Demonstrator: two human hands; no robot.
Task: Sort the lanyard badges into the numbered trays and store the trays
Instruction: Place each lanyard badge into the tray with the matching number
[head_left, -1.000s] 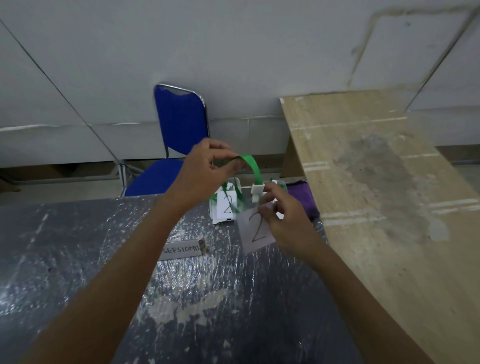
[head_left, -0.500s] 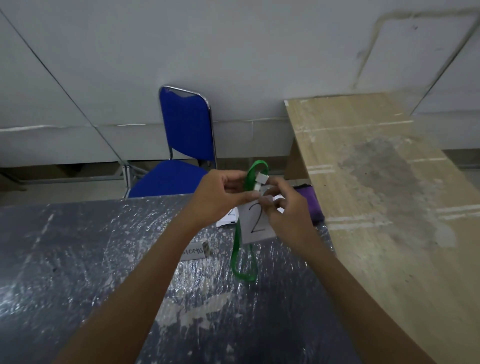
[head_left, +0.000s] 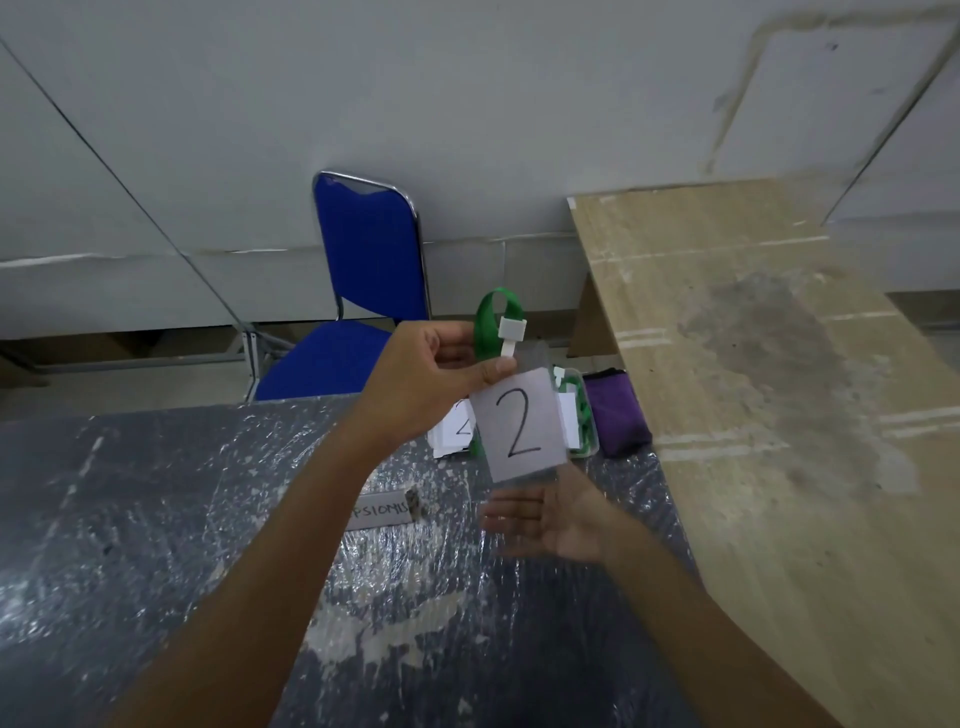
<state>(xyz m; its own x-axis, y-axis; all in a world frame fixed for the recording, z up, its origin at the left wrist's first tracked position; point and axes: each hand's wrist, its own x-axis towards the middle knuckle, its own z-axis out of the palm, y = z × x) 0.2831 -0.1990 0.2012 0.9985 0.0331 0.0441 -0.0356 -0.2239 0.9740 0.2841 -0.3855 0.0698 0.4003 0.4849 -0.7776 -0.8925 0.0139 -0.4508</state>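
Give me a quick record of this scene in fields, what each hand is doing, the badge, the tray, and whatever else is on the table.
left hand: pinches the top of the badge and gathered green lanyard
right hand: open, palm up, below the badge
badge: clear sleeve with white card marked 2, hanging upright
tray: clear plastic, holds green lanyards and white cards, a card marked 2 at its front
purple cloth pouch: right of the tray
paper label strip: flat on the grey table
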